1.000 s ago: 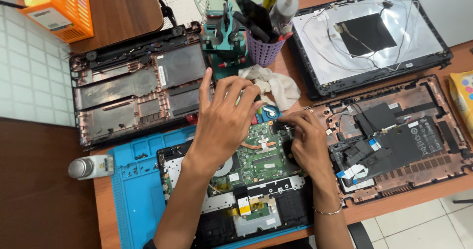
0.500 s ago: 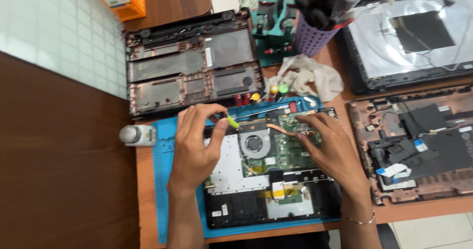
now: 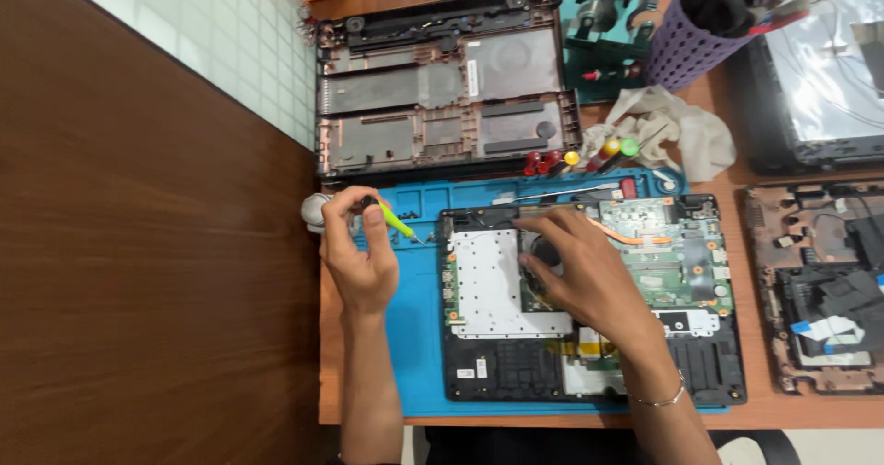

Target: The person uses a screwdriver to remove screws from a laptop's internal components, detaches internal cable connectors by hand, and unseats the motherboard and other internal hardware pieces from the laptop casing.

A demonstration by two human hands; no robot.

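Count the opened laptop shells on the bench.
4: one on the blue mat under both hands, a bottom cover behind it, a third at right, a lid part top right, both cut off by the frame.

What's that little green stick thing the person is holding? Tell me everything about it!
It is a small screwdriver with a bright yellow-green handle that looks like plastic, a dark cap at the top end and a thin metal shaft. The left hand grips it by the cap end, fingers curled around it. It slants down to the right, its tip over the blue mat, just left of the opened laptop. Whether the tip touches anything is unclear.
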